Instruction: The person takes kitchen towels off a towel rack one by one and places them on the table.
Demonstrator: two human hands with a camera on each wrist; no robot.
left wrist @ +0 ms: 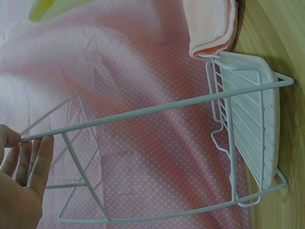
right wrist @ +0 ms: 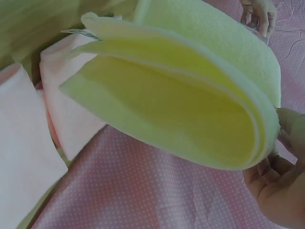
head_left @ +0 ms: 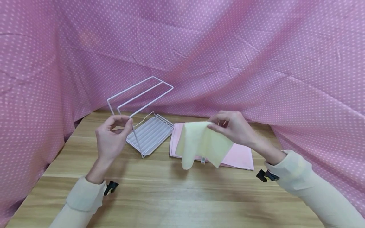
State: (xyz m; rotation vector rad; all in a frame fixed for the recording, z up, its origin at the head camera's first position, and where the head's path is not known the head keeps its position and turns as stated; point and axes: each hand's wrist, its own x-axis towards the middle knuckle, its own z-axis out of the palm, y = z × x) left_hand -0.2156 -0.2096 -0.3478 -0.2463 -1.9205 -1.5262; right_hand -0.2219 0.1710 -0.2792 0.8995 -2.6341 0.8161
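A white wire rack [head_left: 151,103] stands at the back left with a ribbed white tray [head_left: 151,135] at its base. My left hand [head_left: 111,137] pinches the rack's upper wire at the near corner between thumb and fingers; the left wrist view shows the fingertips against that same wire. My right hand [head_left: 235,129] pinches the top fold of a pale yellow towel [head_left: 192,142], which hangs in loose folds with a small label [head_left: 203,160] at its lower edge. In the right wrist view the doubled layers of the yellow towel [right wrist: 181,114] spread out from the fingertips.
Folded pink towels [head_left: 239,158] lie on the wooden table [head_left: 182,196] behind and below the yellow one, right beside the tray. A pink polka-dot curtain [head_left: 199,57] hangs around the back and sides. Black buckles [head_left: 110,188] sit at both wrists.
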